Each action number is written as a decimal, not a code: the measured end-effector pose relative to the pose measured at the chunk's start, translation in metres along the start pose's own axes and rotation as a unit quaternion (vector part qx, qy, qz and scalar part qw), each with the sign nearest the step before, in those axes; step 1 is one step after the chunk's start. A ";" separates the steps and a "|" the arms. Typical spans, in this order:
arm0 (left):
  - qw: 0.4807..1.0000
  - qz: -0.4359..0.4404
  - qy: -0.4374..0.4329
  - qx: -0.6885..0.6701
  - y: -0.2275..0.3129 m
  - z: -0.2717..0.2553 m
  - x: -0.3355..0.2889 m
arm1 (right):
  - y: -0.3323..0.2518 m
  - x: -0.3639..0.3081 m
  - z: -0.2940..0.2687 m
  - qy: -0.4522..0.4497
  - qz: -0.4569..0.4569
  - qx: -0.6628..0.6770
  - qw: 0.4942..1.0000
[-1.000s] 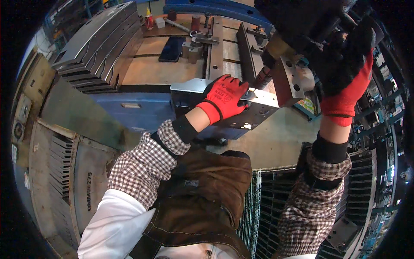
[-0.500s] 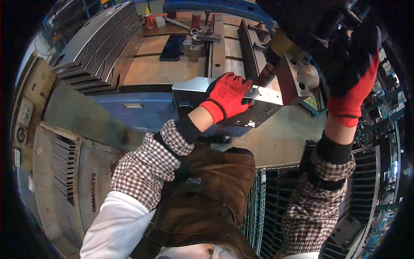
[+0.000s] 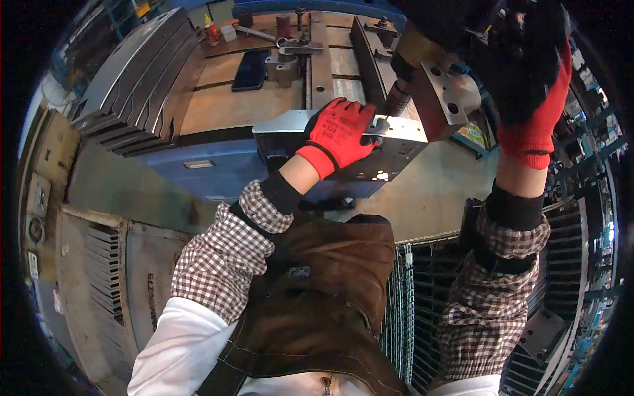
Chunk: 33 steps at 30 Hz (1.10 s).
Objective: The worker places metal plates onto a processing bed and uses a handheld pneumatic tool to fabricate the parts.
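Note:
My left hand (image 3: pixel 339 136), in a red glove with dark fingertips, is closed over the upper edge of a bent sheet-metal part (image 3: pixel 282 124). This part lies at the table's near edge, its bright flange on top and its dark face toward me. Just beyond my fingers, a dark, ribbed tool bit (image 3: pixel 397 98) comes down at a slant to the flange; whether its tip touches is unclear. My right hand (image 3: pixel 531 92), gloved in red and black, is raised at the dark machine head (image 3: pixel 444 23). Its fingers blend into the black machine, so their grip is hidden.
A drilled steel block (image 3: pixel 444 99) stands right of the bit. On the slotted table (image 3: pixel 218 105) are a phone (image 3: pixel 252 70), clamp blocks (image 3: pixel 282 70), a wrench (image 3: pixel 254 32) and a red bottle (image 3: pixel 211 32). Stacked bent metal parts (image 3: pixel 135 72) fill its left side. A wire rack (image 3: pixel 429 297) stands at lower right.
The whole view has shifted slightly, so the table and the metal part appear higher and further left. My left hand keeps its hold, and my right hand stays raised at the machine.

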<state>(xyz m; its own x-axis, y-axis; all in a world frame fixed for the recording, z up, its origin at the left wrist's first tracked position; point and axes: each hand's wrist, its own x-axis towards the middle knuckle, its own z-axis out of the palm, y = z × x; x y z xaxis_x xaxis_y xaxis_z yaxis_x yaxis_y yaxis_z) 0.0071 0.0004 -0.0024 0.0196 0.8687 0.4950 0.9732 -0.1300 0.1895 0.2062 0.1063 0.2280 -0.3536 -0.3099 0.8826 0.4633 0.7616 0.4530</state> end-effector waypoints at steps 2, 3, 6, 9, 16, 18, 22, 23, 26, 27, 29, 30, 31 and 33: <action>1.000 -0.003 -0.002 0.004 -0.003 0.001 -0.003 | -0.013 0.008 -0.009 -0.031 -0.059 -0.030 0.997; 1.000 0.000 0.006 0.006 -0.005 0.003 -0.005 | -0.012 0.006 -0.002 0.009 -0.064 -0.014 0.998; 1.000 0.004 0.015 0.003 -0.005 0.004 -0.006 | -0.010 0.005 0.004 0.014 -0.040 0.022 0.999; 1.000 -0.004 0.022 0.014 -0.009 0.003 -0.011 | -0.021 0.010 -0.009 -0.079 0.037 0.068 0.994; 1.000 -0.012 0.003 0.003 -0.002 -0.001 -0.005 | -0.019 0.001 0.005 0.023 0.031 0.082 0.996; 1.000 -0.014 -0.001 0.004 -0.001 -0.002 -0.004 | -0.019 0.005 0.000 0.000 0.023 0.091 0.996; 1.000 -0.012 -0.002 0.009 -0.001 -0.001 -0.003 | -0.023 0.003 0.000 0.003 0.042 0.097 0.994; 1.000 -0.012 -0.003 0.009 -0.001 -0.001 -0.004 | -0.021 0.002 0.002 0.006 0.040 0.076 0.996; 1.000 -0.020 -0.005 0.012 -0.003 -0.002 -0.007 | -0.022 0.002 0.003 0.003 0.042 0.065 0.997; 1.000 -0.023 -0.005 0.016 -0.004 -0.002 -0.009 | -0.022 0.002 0.007 0.010 0.050 0.088 0.995; 1.000 -0.004 -0.001 0.005 0.004 0.000 0.002 | -0.011 -0.001 0.008 0.043 0.084 0.165 0.982; 1.000 0.006 0.001 -0.001 0.008 0.001 0.008 | -0.006 -0.002 0.004 0.051 0.099 0.197 0.974; 1.000 -0.004 -0.001 0.007 0.004 0.000 0.002 | -0.011 -0.005 0.009 0.050 0.118 0.243 0.961; 1.000 -0.017 0.000 0.018 -0.004 0.000 -0.007 | -0.018 -0.010 0.020 0.060 0.138 0.317 0.936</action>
<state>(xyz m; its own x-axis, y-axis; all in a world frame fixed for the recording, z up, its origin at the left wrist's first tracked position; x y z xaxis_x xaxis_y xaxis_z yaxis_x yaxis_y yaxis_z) 0.0034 -0.0056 -0.0065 -0.0128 0.8719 0.4894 0.9811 -0.0835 0.1744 0.1848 0.1072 0.2084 -0.1793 -0.0842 0.9802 -0.0652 0.9952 0.0735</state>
